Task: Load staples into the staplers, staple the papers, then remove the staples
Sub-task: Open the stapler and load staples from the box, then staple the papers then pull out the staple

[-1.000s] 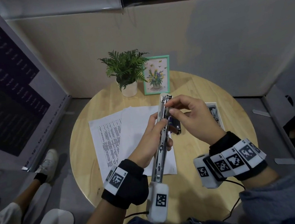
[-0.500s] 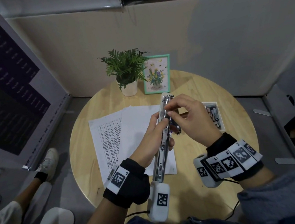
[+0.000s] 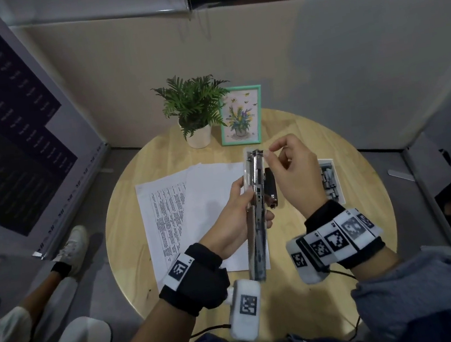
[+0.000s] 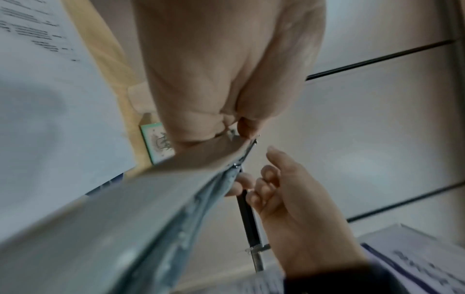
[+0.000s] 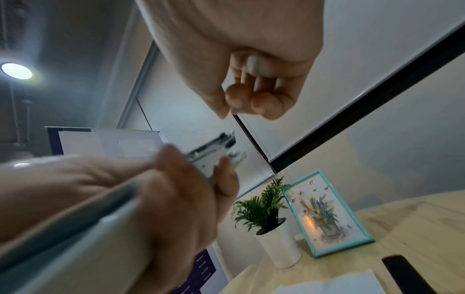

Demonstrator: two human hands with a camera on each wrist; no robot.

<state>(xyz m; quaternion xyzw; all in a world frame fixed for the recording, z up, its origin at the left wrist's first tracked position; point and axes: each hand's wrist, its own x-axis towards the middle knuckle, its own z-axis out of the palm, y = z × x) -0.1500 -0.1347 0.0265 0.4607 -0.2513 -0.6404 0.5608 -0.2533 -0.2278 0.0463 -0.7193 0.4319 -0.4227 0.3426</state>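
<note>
My left hand grips a long silver stapler around its middle and holds it above the table, tip pointing away from me. The same stapler fills the left wrist view and shows its open metal channel in the right wrist view. Beside the stapler's far tip hovers my right hand, with thumb and fingertips pinched together. Whether anything small sits in that pinch cannot be made out. White printed papers lie on the table under my left hand.
A black stapler lies on the round wooden table right of the papers. An open box of staples sits at the right edge. A potted plant and a teal picture frame stand at the back. Another person's leg is left of the table.
My right hand has lifted off the middle of the stapler's channel and moved up to its far tip. My left hand keeps the same hold, with the stapler now more upright.
</note>
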